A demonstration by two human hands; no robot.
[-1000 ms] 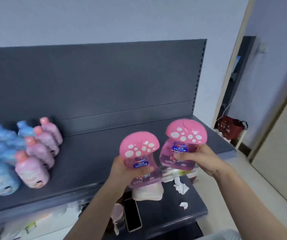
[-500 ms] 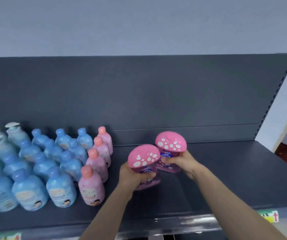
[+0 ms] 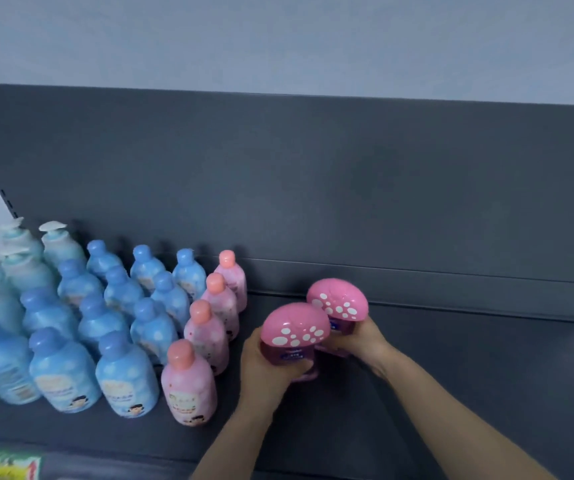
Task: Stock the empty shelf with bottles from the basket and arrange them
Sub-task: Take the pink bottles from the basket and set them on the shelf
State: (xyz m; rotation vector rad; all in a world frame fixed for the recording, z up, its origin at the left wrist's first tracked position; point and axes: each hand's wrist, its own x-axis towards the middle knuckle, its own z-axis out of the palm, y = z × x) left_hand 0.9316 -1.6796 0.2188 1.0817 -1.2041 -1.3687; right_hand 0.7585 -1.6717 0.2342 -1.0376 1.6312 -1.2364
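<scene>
My left hand (image 3: 264,372) grips a pink bottle with a spotted mushroom cap (image 3: 294,327), low over the dark grey shelf (image 3: 451,393). Just behind and to its right, my right hand (image 3: 365,341) grips a second mushroom-cap bottle (image 3: 337,301). Both bottles are upright, just right of a row of several pink bottles (image 3: 209,327). Whether their bases touch the shelf is hidden by my hands. No basket is in view.
Several blue bottles (image 3: 122,334) stand in rows left of the pink row, with pale teal pump bottles (image 3: 19,268) at the far left. The shelf's back panel (image 3: 313,188) rises behind. A price label (image 3: 5,464) is on the front edge.
Both hands carried the mushroom-cap bottles from in front of the shelf's right end leftward and down onto the shelf area beside the pink row. The view swung left.
</scene>
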